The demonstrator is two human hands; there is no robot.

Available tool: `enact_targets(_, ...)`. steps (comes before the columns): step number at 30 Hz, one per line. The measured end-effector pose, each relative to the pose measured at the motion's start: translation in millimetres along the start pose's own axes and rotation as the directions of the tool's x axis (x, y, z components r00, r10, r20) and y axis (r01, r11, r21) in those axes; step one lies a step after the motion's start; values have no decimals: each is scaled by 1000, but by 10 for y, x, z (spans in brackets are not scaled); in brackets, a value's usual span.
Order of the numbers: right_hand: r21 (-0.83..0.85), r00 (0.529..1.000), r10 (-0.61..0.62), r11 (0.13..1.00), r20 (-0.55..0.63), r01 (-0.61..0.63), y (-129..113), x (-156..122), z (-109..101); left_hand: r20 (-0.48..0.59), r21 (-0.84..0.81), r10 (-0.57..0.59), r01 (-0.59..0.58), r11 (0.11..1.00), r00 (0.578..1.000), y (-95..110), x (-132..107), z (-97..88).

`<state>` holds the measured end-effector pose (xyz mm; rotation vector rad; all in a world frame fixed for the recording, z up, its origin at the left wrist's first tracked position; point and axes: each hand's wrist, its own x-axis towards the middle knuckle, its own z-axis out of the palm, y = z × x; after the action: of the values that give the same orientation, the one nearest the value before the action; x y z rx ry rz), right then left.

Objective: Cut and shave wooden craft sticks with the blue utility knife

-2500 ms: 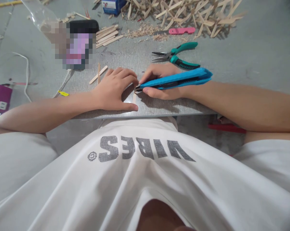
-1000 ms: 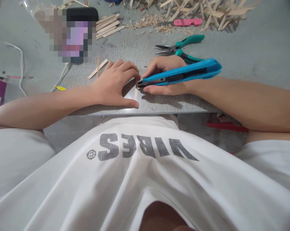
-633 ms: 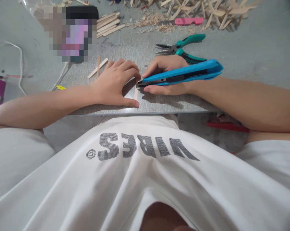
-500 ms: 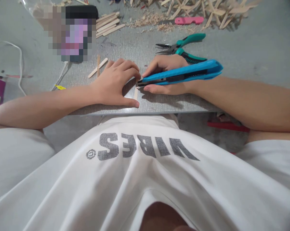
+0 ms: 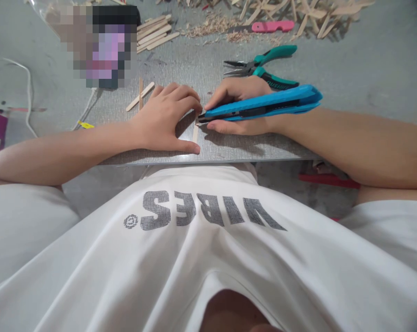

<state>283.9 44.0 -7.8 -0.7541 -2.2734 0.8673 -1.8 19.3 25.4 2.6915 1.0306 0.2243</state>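
Note:
A pale wooden popsicle stick (image 5: 195,133) lies on the grey table near its front edge. My left hand (image 5: 169,116) pins it down, with curled fingers at its far end and the thumb beside its near end. In my right hand (image 5: 239,90) is a blue utility knife (image 5: 264,105), gripped with its blade tip against the stick, between the left fingers and thumb. Part of the stick is hidden under the left fingers. Just left of my left hand, two crossed popsicle sticks (image 5: 139,97) lie on the table.
Green-handled pliers (image 5: 260,64) lie just beyond my right hand. Farther back are a pink folding knife (image 5: 272,26), wood shavings (image 5: 211,26), a stack of popsicle sticks (image 5: 156,33) and a heap of joined sticks (image 5: 308,14). A white cable (image 5: 87,110) runs at left.
The blue knife's handle end has shifted very slightly to the right, with its tip still at the stick. My left hand keeps its place.

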Motion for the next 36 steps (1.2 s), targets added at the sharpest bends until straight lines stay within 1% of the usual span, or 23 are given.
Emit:
enact_targets(3, 4, 1000, -8, 1000, 11, 8, 9, 8, -7, -15, 0, -1, 1, 1000, 1000, -3, 2, 8)
enact_targets(11, -49, 997, -76, 996, 14, 77, 6, 8, -3, -11, -7, 1, -2, 1000, 1000, -14, 4, 14)
enact_targets(15, -64, 997, -78, 995, 19, 79, 29, -9, 8, -24, -11, 11, -12, 1000, 1000, -26, 2, 21)
enact_targets(18, -60, 995, -93, 994, 25, 94, 37, 6, 4, -1, -1, 10, -10, 1000, 1000, -22, 9, 12)
enact_targets(21, -25, 986, -163, 986, 26, 163, 10, 32, -9, 18, 0, -6, 6, 1000, 1000, -11, 7, -4)
enact_targets(23, 8, 976, -218, 976, 22, 218, -18, 39, -18, 9, -30, -16, 16, 999, 1000, -7, -3, -12)
enact_targets(25, 23, 968, -249, 968, 25, 248, -36, 34, -27, -5, -77, -25, 24, 997, 1000, -9, -16, -18)
enact_targets(26, 21, 970, -241, 970, 35, 241, -38, 29, -30, -10, -97, -31, 30, 995, 999, -12, -21, -20)
enact_targets(28, 6, 980, -188, 982, 65, 188, -25, 19, -36, -12, -112, -38, 37, 993, 999, -18, -25, -22)
enact_targets(32, -1, 995, -36, 999, 96, 36, 39, 25, -46, 22, -23, -9, 9, 1000, 1000, -13, -8, -14)
enact_targets(34, 21, 996, -17, 1000, 93, 15, 69, 34, -48, 19, 5, -4, 4, 1000, 1000, -4, 2, -7)
enact_targets(36, 40, 996, -35, 999, 86, 31, 90, 38, -47, 1, 2, -6, 6, 1000, 1000, 3, 6, -1)
